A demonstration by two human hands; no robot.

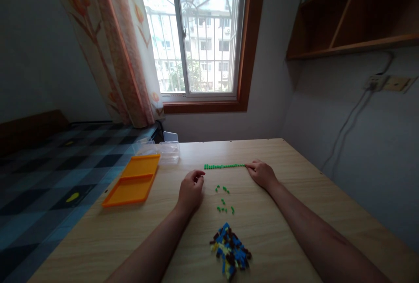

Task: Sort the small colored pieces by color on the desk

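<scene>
A straight row of small green toy bricks [224,166] runs across the far part of the wooden table. My right hand [262,174] is at the row's right end, its fingers together and fingertips on the last green brick. Just short of the left end, my left hand [191,189] rests with bent fingers, a gap between thumb and forefinger, and nothing visible in them. Several loose green bricks [223,201] lie scattered between my forearms. Nearer to me is a mixed pile of blue, brown and yellow bricks [231,250].
An orange two-part tray [139,168] lies at the table's left edge. Behind it stand clear plastic boxes [169,152]. The wooden table [262,226] adjoins a checked bed [42,178] on the left. A window and wall are beyond; a cable [343,130] hangs at the right.
</scene>
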